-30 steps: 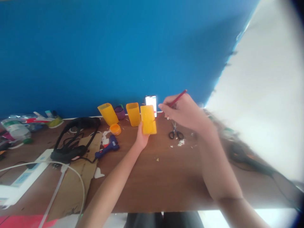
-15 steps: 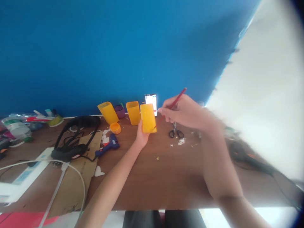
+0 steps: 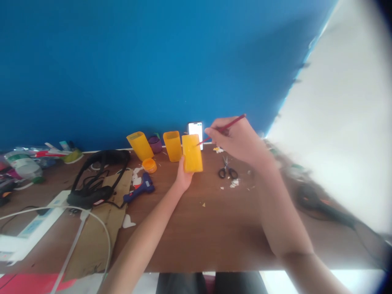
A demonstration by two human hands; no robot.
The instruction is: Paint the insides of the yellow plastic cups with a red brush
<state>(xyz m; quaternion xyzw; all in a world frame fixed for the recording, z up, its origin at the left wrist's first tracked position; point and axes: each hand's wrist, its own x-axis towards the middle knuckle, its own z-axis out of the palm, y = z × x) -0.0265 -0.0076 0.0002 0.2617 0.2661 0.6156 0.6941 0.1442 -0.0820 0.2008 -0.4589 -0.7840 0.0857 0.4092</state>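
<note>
My left hand (image 3: 184, 176) is closed around the lower left side of a yellow box-shaped cup (image 3: 192, 157), held up off the table. Between the fingers of my right hand (image 3: 234, 136) is a thin red paintbrush (image 3: 230, 123), its tip against the upper part of the cup's face. Behind stand two more yellow cups, one upright (image 3: 173, 147) and one tilted (image 3: 140, 146). An orange paint pot (image 3: 149, 165) sits before the tilted one. A lit phone (image 3: 196, 129) leans on the wall, partly hidden by the held cup.
Scissors (image 3: 227, 168) and white scraps lie below my right hand. To the left are a blue glue gun (image 3: 141, 188), cardboard (image 3: 94, 241), a black headset (image 3: 88, 198) and a white power strip (image 3: 43, 226). A purple pot (image 3: 155, 144) stands by the blue wall.
The paintbrush tip has moved from the lower right edge of the held cup up to the upper part of its face. The brush now lies flatter. My left hand stays nearly in place.
</note>
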